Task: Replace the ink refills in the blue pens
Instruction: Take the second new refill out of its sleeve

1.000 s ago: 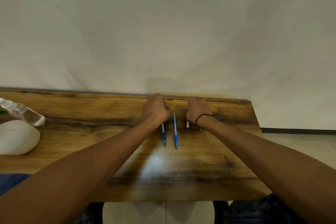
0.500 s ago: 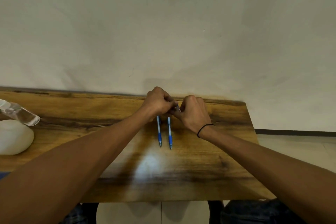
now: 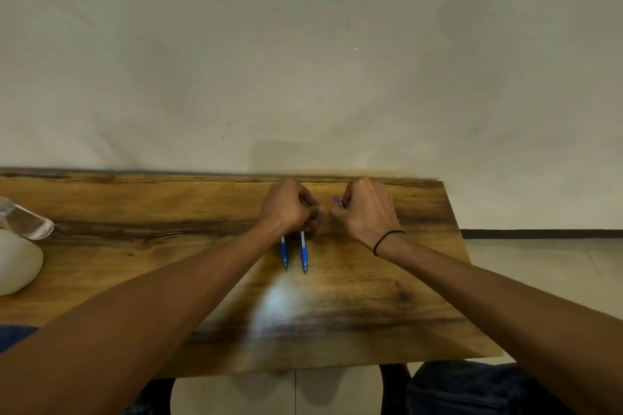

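Against the bare wall, on the wooden desk [image 3: 421, 280], two blue pens [image 3: 294, 251] lie side by side while your left hand [image 3: 286, 209] and right hand [image 3: 365, 209], just drawn apart, pinch separated pen parts, so disassembly is under way.

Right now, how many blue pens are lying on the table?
2: left pen and right pen, side by side below the left hand. Parts in the closed hands may be hidden.

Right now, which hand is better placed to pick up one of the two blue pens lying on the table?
Left. The left hand sits right over the far ends of both blue pens. The right hand is off to their side and seems to pinch a small part, too small to identify.
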`<state>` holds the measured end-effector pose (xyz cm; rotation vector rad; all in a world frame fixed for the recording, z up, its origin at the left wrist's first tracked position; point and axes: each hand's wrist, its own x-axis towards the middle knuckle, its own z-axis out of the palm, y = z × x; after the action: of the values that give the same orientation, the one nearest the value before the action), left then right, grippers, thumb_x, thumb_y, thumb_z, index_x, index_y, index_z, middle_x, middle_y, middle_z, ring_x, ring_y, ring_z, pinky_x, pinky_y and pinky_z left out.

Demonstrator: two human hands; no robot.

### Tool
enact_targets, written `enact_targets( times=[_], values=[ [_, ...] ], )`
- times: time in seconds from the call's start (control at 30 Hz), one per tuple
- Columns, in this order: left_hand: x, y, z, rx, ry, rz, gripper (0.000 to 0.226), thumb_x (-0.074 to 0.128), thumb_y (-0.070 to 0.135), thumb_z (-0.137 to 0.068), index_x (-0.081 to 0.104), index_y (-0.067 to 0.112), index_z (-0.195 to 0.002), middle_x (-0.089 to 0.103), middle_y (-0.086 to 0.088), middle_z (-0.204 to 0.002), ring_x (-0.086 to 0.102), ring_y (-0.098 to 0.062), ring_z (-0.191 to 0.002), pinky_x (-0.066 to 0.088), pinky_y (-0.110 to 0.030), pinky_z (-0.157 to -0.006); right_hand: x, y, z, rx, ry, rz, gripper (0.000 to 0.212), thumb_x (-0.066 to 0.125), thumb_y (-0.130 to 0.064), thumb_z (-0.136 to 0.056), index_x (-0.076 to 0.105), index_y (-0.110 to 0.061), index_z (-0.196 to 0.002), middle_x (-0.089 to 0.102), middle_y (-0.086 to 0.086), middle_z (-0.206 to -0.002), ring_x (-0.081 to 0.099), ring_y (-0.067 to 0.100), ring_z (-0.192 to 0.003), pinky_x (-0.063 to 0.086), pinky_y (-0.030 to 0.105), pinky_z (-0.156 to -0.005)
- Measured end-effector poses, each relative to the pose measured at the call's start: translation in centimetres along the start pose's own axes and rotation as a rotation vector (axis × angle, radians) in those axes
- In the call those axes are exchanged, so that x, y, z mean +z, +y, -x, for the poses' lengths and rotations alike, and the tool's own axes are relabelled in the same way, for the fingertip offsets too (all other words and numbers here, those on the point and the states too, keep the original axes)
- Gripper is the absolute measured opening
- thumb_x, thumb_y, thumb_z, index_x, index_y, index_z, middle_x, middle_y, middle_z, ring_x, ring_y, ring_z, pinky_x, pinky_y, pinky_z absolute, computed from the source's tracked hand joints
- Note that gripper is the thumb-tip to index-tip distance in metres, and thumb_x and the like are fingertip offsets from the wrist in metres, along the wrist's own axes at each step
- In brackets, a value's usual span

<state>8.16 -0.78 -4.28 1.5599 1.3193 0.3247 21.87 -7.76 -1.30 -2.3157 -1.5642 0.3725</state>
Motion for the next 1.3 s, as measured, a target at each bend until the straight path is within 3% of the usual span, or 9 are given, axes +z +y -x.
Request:
enact_targets(
  times=[0.1, 0.2, 0.33, 0.47, 0.7, 0.8, 1.03, 1.3],
  values=[
    [1.4, -0.6, 0.1, -0.017, -0.028, 0.024, 0.013, 0.084, 0.017, -0.086, 0.078, 0.005, -0.087, 0.078, -0.008, -0.071, 0.079, -0.018, -0.067, 0.066, -0.034, -0.066, -0.9, 0.3, -0.6, 0.008, 0.033, -0.005, 0.028, 0.076, -0.029, -0.087, 0.062, -0.016, -0.065, 0.060, -0.001, -0.059, 0.062, 0.019, -0.059, 0.047, 0.032, -0.051],
    [1.3, -0.6, -0.2, -0.043, -0.010, 0.097, 0.018, 0.077, 0.022, -0.093, 0.077, 0.004, -0.091, 0.079, -0.009, -0.073, 0.079, -0.020, -0.069, 0.067, -0.038, -0.069, -1.9, 0.4, -1.1, 0.001, 0.016, 0.006, 0.027, 0.072, -0.029, -0.088, 0.066, -0.013, -0.068, 0.064, 0.003, -0.062, 0.064, 0.022, -0.061, 0.058, 0.040, -0.057],
    [-0.6, 0.7, -0.6, -0.048, 0.048, 0.252, 0.020, 0.074, 0.022, -0.096, 0.077, 0.002, -0.099, 0.080, -0.010, -0.076, 0.079, -0.018, -0.071, 0.065, -0.032, -0.063, -2.8, 0.3, -1.7, -0.037, -0.044, -0.085, 0.021, 0.072, -0.025, -0.089, 0.071, -0.010, -0.073, 0.070, 0.005, -0.068, 0.068, 0.021, -0.067, 0.061, 0.043, -0.065],
    [-2.6, 3.0, 0.2, 0.056, -0.095, 0.365, 0.021, 0.076, 0.022, -0.093, 0.078, 0.009, -0.108, 0.082, -0.007, -0.087, 0.080, -0.018, -0.084, 0.065, -0.032, -0.068, -3.9, -0.6, -2.3, -0.124, -0.098, -0.200, 0.018, 0.070, -0.022, -0.092, 0.074, -0.008, -0.082, 0.071, 0.005, -0.074, 0.065, 0.018, -0.068, 0.057, 0.040, -0.065],
    [-4.5, 5.2, 1.6, 0.172, 0.000, 0.339, 0.020, 0.078, 0.013, -0.090, 0.078, 0.004, -0.108, 0.081, -0.012, -0.091, 0.081, -0.022, -0.082, 0.066, -0.036, -0.074, -5.5, -1.6, -2.3, -0.178, -0.175, -0.337, 0.013, 0.065, -0.018, -0.101, 0.068, -0.006, -0.100, 0.072, 0.011, -0.098, 0.074, 0.026, -0.085, 0.066, 0.044, -0.066],
    [-5.9, 6.2, 2.2, 0.228, 0.047, 0.305, 0.020, 0.079, 0.014, -0.090, 0.079, 0.006, -0.108, 0.081, -0.010, -0.093, 0.080, -0.019, -0.082, 0.066, -0.035, -0.074, -6.8, -2.4, -2.6, -0.171, -0.204, -0.430, 0.011, 0.067, -0.016, -0.100, 0.068, -0.006, -0.104, 0.074, 0.010, -0.096, 0.077, 0.019, -0.082, 0.067, 0.041, -0.065],
    [-6.9, 7.2, 3.3, 0.252, 0.070, 0.394, 0.020, 0.079, 0.017, -0.090, 0.080, 0.008, -0.108, 0.081, -0.009, -0.095, 0.080, -0.020, -0.088, 0.066, -0.036, -0.079, -8.2, -3.1, -2.3, -0.172, -0.197, -0.590, 0.009, 0.068, -0.012, -0.099, 0.069, -0.005, -0.105, 0.078, 0.013, -0.092, 0.079, 0.021, -0.082, 0.067, 0.043, -0.074],
    [-8.5, 8.4, 3.9, 0.227, -0.011, 0.750, 0.023, 0.072, 0.024, -0.096, 0.079, 0.004, -0.105, 0.080, -0.016, -0.104, 0.077, -0.028, -0.102, 0.064, -0.036, -0.086, -10.5, -4.7, -2.1, -0.230, -0.084, -0.676, 0.012, 0.067, -0.004, -0.098, 0.073, -0.004, -0.109, 0.076, 0.013, -0.095, 0.077, 0.020, -0.080, 0.066, 0.037, -0.074]
  ],
)
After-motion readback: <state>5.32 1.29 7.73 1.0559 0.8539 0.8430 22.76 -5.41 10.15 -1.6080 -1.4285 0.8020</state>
